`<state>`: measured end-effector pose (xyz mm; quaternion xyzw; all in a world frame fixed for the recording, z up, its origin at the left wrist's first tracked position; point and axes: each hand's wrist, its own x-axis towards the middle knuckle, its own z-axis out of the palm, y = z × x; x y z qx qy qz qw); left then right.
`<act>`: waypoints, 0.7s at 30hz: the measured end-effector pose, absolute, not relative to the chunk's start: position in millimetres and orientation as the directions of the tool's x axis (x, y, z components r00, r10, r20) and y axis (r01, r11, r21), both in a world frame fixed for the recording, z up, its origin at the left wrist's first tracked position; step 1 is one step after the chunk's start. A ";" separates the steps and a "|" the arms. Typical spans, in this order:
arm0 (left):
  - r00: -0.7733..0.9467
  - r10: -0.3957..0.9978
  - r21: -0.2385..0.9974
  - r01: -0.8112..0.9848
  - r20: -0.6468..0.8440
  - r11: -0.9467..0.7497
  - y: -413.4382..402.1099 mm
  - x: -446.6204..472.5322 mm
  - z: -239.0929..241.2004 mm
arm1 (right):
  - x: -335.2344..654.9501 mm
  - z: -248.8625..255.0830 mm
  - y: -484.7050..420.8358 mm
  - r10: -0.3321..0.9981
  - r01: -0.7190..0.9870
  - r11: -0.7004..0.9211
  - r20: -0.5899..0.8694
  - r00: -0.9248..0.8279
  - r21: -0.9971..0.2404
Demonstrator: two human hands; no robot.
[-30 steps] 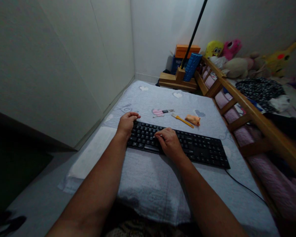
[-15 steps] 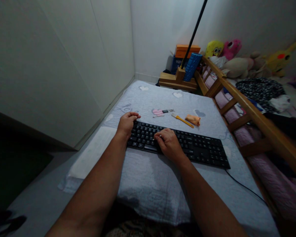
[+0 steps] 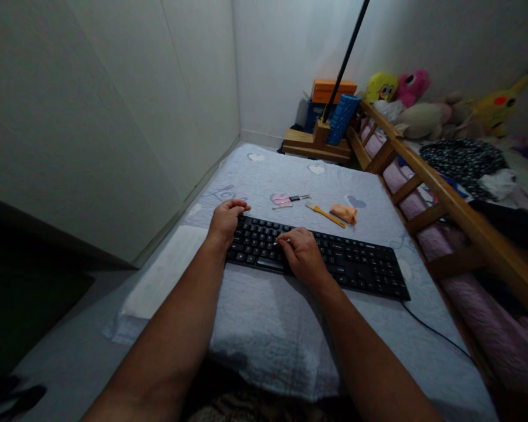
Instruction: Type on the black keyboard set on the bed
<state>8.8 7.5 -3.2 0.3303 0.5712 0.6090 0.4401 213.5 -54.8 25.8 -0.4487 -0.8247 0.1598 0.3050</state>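
Note:
A black keyboard point(image 3: 365, 269) lies at a slant on the pale quilted cover. At its left end, my left hand point(image 3: 225, 223) rests with curled fingers, holding the upper corner. My right hand point(image 3: 303, 253) is over the middle keys, its thumb and fingers pinched on a slim white-tipped stick that looks like a cotton swab point(image 3: 277, 242); most of it is hidden by the fingers. Beyond the keyboard lie a thin swab-like stick point(image 3: 282, 206), a small tool with a black handle point(image 3: 295, 198), a yellow-handled brush point(image 3: 329, 217) and a folded orange cloth point(image 3: 344, 213).
White folded cloth or paper point(image 3: 167, 269) lies left of the keyboard. The keyboard's cable point(image 3: 440, 334) runs off to the right. A wooden bed rail point(image 3: 449, 199) borders the right side, with plush toys behind it. A pale cabinet point(image 3: 114, 117) stands at left.
My right hand, with the swab, has shifted very slightly up and right over the keys. My left hand stays at the keyboard's left end.

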 end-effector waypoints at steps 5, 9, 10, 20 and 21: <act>-0.396 0.912 0.985 -0.167 -0.105 0.041 7.3 9.6 -2.1 | 216.7 26.0 -54.8 0.841 0.655 0.541 0.368 -0.397 -0.528; -0.394 0.912 0.983 -0.177 -0.111 0.044 6.5 10.6 -0.6 | 219.0 27.9 -54.8 0.844 0.661 0.536 0.368 -0.391 -0.525; -0.394 0.912 0.983 -0.177 -0.112 0.044 6.4 10.7 -0.4 | 219.5 28.4 -54.9 0.846 0.663 0.533 0.366 -0.389 -0.527; -0.397 0.910 0.984 -0.172 -0.118 0.053 6.6 10.0 -0.2 | 221.7 29.6 -55.4 0.855 0.664 0.518 0.347 -0.385 -0.540; -0.398 0.910 0.985 -0.167 -0.114 0.051 6.5 9.9 -0.2 | 222.0 29.6 -55.3 0.854 0.663 0.519 0.347 -0.386 -0.539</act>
